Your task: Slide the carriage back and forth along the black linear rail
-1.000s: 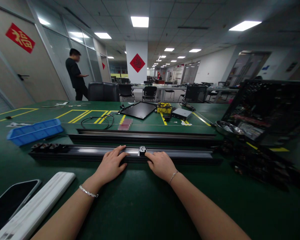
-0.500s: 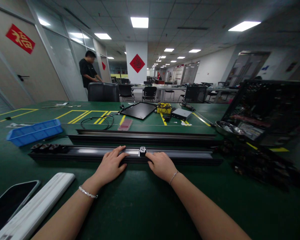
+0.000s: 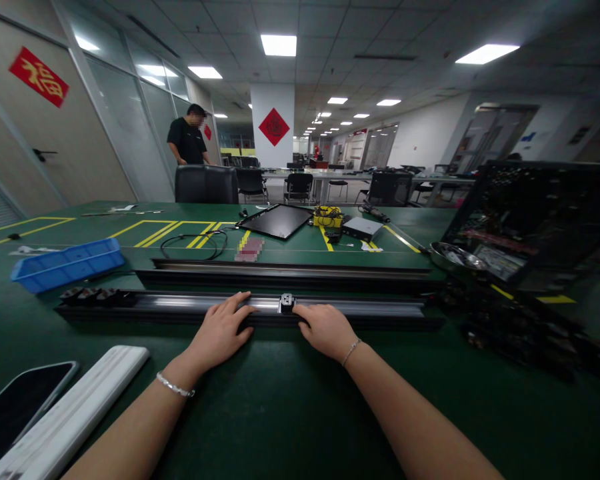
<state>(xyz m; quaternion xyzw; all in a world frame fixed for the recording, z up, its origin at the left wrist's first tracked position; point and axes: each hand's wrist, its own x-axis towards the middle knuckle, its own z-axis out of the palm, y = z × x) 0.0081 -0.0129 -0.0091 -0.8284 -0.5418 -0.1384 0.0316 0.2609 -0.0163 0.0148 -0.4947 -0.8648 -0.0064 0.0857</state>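
A long black rail (image 3: 370,308) lies across the green table (image 3: 290,400) in front of me. A small black slider block (image 3: 287,302) sits on it near the middle. My left hand (image 3: 223,331) rests flat on the rail just left of the block, fingers spread. My right hand (image 3: 325,328) lies on the rail just right of the block, fingers stretched toward it and touching its near side. A second rail (image 3: 290,273) lies parallel behind the first. Small black parts (image 3: 93,294) cluster at the near rail's left end.
A blue tray (image 3: 63,263) sits at left, a white bar (image 3: 70,413) and a phone (image 3: 15,407) at near left. A dark open chassis (image 3: 535,220) and loose black parts (image 3: 525,327) fill the right. Cable, black panel (image 3: 277,220), yellow item (image 3: 329,215) farther back. A person (image 3: 187,143) stands behind a chair.
My hands have hardly moved; the right hand shifted slightly right along the rail with the block. The person in the background walked to the right, toward the chair.
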